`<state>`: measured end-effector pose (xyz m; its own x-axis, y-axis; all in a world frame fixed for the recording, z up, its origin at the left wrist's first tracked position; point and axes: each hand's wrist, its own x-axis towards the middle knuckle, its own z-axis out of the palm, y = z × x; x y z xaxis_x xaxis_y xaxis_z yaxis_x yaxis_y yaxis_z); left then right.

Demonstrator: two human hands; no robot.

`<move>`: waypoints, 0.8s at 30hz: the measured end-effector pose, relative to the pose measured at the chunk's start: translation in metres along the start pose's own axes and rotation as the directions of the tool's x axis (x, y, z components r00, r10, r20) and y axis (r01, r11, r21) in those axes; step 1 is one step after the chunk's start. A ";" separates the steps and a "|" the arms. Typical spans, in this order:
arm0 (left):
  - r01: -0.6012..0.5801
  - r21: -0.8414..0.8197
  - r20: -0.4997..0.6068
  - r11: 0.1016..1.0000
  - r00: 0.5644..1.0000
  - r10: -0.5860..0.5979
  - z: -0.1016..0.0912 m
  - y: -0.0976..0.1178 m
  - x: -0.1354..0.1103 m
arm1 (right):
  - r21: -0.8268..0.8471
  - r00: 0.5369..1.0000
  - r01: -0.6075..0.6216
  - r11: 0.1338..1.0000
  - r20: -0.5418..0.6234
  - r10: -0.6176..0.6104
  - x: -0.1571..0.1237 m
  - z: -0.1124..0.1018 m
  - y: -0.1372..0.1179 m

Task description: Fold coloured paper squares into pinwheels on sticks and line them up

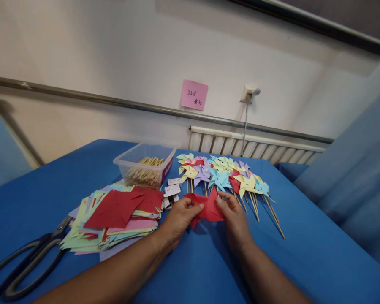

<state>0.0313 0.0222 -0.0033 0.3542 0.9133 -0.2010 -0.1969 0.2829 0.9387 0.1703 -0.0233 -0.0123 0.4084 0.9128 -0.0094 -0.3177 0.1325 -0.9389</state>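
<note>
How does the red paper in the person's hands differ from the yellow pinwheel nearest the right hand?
The red paper is held by the left hand and right hand; the yellow pinwheel lies on the blue table. The yellow pinwheel shows a small fastener at its centre; none shows on the red paper. Both have pointed corners.

Blue table (307, 249) under paper stack (115, 209), pinwheels (220, 178), scissors (46, 242), 1 tub (166, 168)

The held paper (211, 209) is before the pinwheels (220, 179), right of the paper stack (118, 215).
</note>
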 end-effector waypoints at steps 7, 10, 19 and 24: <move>-0.108 0.205 0.233 0.973 0.971 0.058 0.001 0.008 -0.005 | -0.002 0.956 -0.137 0.991 0.263 0.132 0.001 -0.007 -0.004; -0.195 0.307 0.298 0.932 0.949 0.100 -0.003 0.011 -0.005 | -0.051 0.937 -0.139 0.989 0.318 0.148 0.001 -0.006 -0.002; -0.073 0.119 0.049 0.990 0.996 0.068 -0.001 0.004 -0.005 | 0.052 0.995 -0.050 0.997 0.093 0.045 -0.004 0.010 0.006; 0.182 -0.307 0.150 0.934 0.979 -0.141 0.005 -0.003 -0.013 | 0.139 1.000 0.002 0.990 -0.013 -0.001 -0.008 0.016 0.010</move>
<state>0.0320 0.0081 -0.0017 0.5114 0.8099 -0.2875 -0.4001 0.5204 0.7543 0.1498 -0.0235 -0.0160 0.4195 0.9077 -0.0131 -0.4325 0.1871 -0.8820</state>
